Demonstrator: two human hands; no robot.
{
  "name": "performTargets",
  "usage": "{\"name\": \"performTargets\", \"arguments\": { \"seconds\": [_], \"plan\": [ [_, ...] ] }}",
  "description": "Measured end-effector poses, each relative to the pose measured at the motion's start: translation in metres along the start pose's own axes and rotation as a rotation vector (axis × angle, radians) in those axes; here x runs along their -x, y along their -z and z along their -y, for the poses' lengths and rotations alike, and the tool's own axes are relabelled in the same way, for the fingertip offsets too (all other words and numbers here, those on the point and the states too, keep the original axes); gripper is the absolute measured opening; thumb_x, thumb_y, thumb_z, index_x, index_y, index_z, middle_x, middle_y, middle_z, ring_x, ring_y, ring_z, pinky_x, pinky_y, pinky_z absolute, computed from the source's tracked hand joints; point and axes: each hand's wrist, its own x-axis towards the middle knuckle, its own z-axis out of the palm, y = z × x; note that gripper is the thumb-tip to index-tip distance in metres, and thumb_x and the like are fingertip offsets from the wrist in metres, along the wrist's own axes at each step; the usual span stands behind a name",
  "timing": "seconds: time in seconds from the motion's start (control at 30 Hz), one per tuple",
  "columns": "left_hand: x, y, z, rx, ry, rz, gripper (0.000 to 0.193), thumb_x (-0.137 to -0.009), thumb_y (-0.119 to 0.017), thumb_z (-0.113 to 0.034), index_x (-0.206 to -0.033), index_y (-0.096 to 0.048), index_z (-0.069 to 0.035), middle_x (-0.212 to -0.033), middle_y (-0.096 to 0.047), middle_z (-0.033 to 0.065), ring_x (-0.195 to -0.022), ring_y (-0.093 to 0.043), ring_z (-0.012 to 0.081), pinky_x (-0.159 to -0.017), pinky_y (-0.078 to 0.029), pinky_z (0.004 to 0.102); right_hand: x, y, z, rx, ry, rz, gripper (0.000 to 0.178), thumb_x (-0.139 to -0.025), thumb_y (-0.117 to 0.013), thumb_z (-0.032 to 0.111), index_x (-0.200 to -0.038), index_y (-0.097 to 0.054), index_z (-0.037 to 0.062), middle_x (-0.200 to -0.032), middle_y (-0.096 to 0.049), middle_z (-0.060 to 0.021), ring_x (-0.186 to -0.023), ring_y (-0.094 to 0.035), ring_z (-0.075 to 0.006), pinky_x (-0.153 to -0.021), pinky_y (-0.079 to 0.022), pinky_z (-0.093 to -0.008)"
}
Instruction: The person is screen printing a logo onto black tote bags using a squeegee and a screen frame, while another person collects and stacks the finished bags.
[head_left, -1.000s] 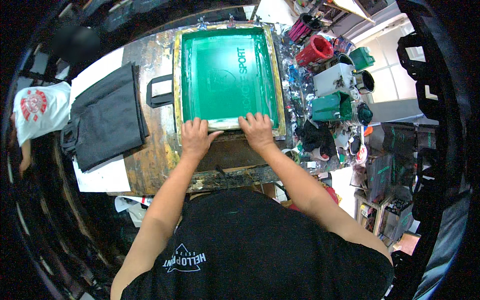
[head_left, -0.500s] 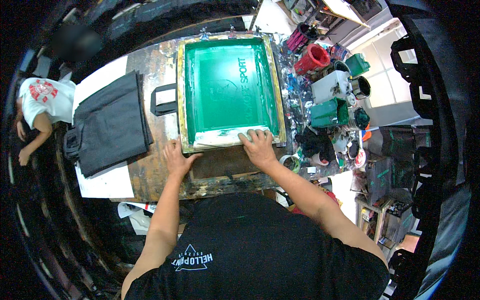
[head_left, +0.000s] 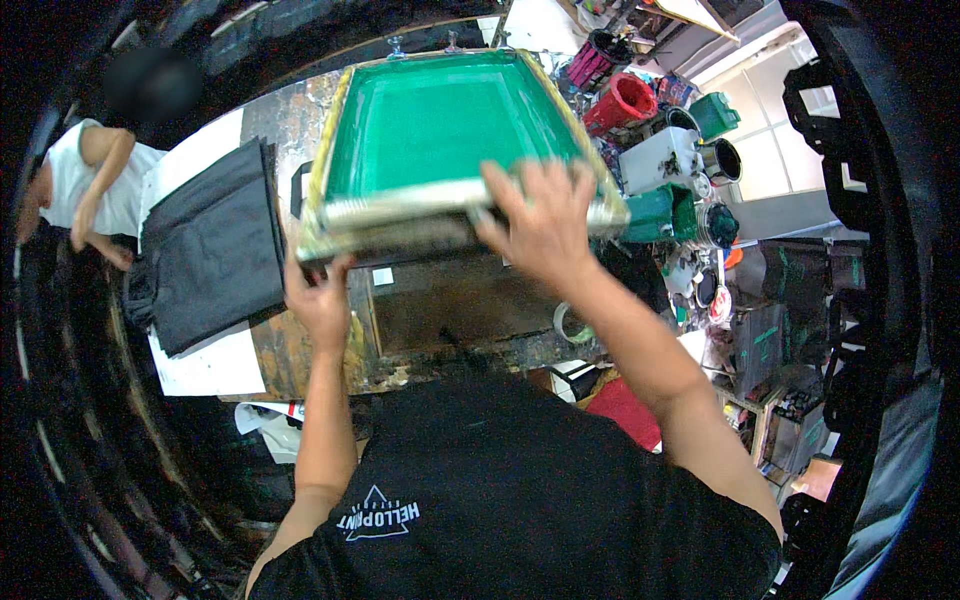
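One screen point(head_left: 450, 125), near edge tilted up above bench point(head_left: 283, 350) | left hand point(head_left: 318, 298): curled round near-left corner | right hand point(head_left: 545, 222): half-spread over squeegee point(head_left: 405, 201) at near edge, blurred, grip uncertain | judged: raise evenly, steady squeegee against sliding.

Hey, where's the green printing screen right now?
In the head view, the green printing screen sits upper centre, right of the black fabric stack, its near-left corner at the left hand.
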Motion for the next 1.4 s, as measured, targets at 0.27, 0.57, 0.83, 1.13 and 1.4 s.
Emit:
{"name": "performTargets", "arguments": {
  "seconds": [0.27, 0.57, 0.83, 1.13, 1.4],
  "plan": [
    [-0.077, -0.042, 0.056, -0.397, -0.317, -0.105, 0.104, -0.089, -0.082, -0.037, -0.159, -0.02, 0.008, -0.14, -0.05, 0.0311, -0.129, -0.052, 0.0394, -0.111, -0.041, 0.0461, -0.144, 0.046, -0.024, 0.088, 0.08, -0.259, 0.051, -0.094, -0.06, 0.06, -0.1, -0.072, 0.0109, -0.09, -0.071, -0.0142, -0.091, -0.068, -0.0333, -0.089, -0.043, -0.0524],
    [0.018, -0.045, 0.17, -0.718, 0.224, 0.287, 0.067, -0.089, -0.078, -0.034, -0.133, -0.051, 0.008, -0.123, -0.057, 0.0342, -0.113, -0.057, 0.0491, -0.099, -0.047, 0.0509, -0.181, 0.06, -0.04, -0.005, 0.02, -0.198, 0.058, -0.097, -0.054, 0.061, -0.086, -0.07, 0.0065, -0.087, -0.07, -0.017, -0.087, -0.067, -0.0343, -0.084, -0.047, -0.052],
    [-0.088, -0.001, 0.103, -0.381, 0.046, 0.043, 0.031, -0.102, -0.064, -0.026, -0.104, -0.07, 0.003, -0.083, -0.07, 0.0162, -0.062, -0.065, 0.0279, -0.061, -0.05, 0.0397, -0.229, 0.071, -0.053, 0.028, -0.045, -0.026, 0.07, -0.099, -0.045, 0.068, -0.093, -0.07, 0.0037, -0.091, -0.071, -0.0201, -0.093, -0.069, -0.0354, -0.088, -0.049, -0.0532],
    [-0.159, 0.212, 0.119, -0.189, 0.59, -0.144, 0.026, -0.102, -0.066, -0.026, -0.117, -0.067, -0.005, -0.068, -0.052, -0.0038, -0.049, -0.044, 0.0058, -0.045, -0.035, 0.0242, -0.233, 0.044, -0.081, 0.149, 0.057, -0.256, 0.055, -0.095, -0.058, 0.06, -0.117, -0.073, 0.0117, -0.107, -0.074, -0.0164, -0.101, -0.069, -0.0356, -0.091, -0.047, -0.0503],
    [-0.142, 0.248, 0.123, -0.997, 0.244, -0.744, 0.083, -0.097, -0.068, -0.039, -0.156, -0.027, 0.003, -0.139, -0.042, 0.0352, -0.118, -0.058, 0.0502, -0.099, -0.05, 0.0539, -0.224, 0.048, -0.069, 0.143, 0.016, -0.184, 0.058, -0.097, -0.055, 0.061, -0.119, -0.072, 0.0104, -0.112, -0.074, -0.0167, -0.108, -0.069, -0.0362, -0.097, -0.045, -0.0525]
  ]
}}
